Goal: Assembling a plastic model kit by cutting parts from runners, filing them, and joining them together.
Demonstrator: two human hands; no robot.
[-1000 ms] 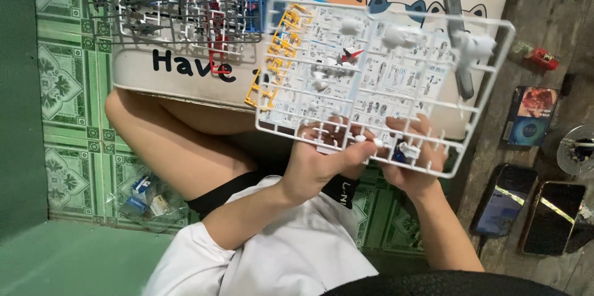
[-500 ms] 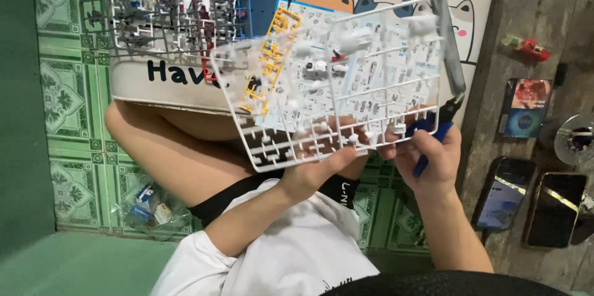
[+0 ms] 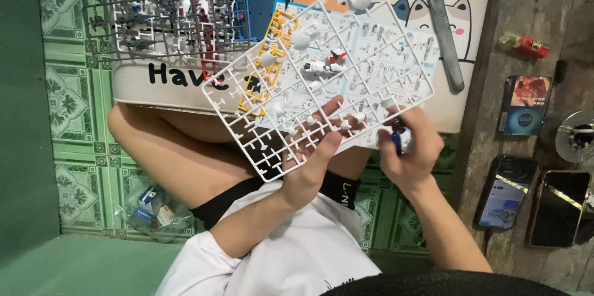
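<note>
My left hand (image 3: 312,163) holds a white plastic model-kit sprue frame (image 3: 365,36) from underneath, tilted up over my lap. My right hand (image 3: 411,150) is closed around a small blue-handled tool (image 3: 399,140) at the frame's lower right edge. Under the frame lie a yellow sprue (image 3: 272,42) and a printed instruction sheet (image 3: 396,42) with a small white and red figure part (image 3: 325,64) on it.
A low white table (image 3: 161,91) carries grey, red and blue sprues (image 3: 161,11) and a grey file (image 3: 444,36). To the right, a wooden board (image 3: 532,5) holds two phones (image 3: 504,194), a small box (image 3: 525,105) and a red lighter (image 3: 531,46). Green tiled floor lies left.
The white frame has swung counter-clockwise and moved left. My right hand has come off the frame's edge and now grips the blue-handled tool beside it.
</note>
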